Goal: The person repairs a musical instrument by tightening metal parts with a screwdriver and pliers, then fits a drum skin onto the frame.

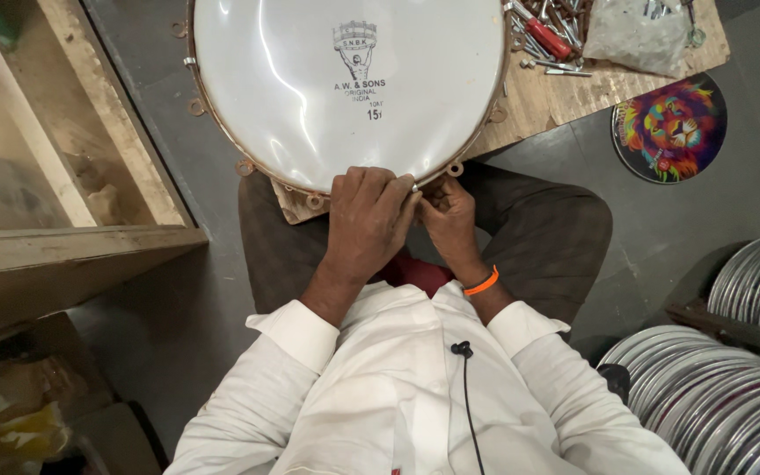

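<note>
The round white drumhead with a metal hoop (345, 88) lies just ahead of both hands. The left hand (367, 220) and the right hand (450, 220) are pinched together on a small fitting at its near rim, apparently fastening it; steady fingertip turning seems needed.

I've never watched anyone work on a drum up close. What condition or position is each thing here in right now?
Drum: lying flat, white skin up, near rim at the lap.
Left hand: resting on the drum's near rim, fingers curled.
Right hand: at the rim, pinching something small; too hidden to tell.
Screwdriver: lying on the board among loose metal parts.
Plastic bag: crumpled, lying flat.
Lion disc: flat on the floor.
Metal rings: stacked together.
</note>
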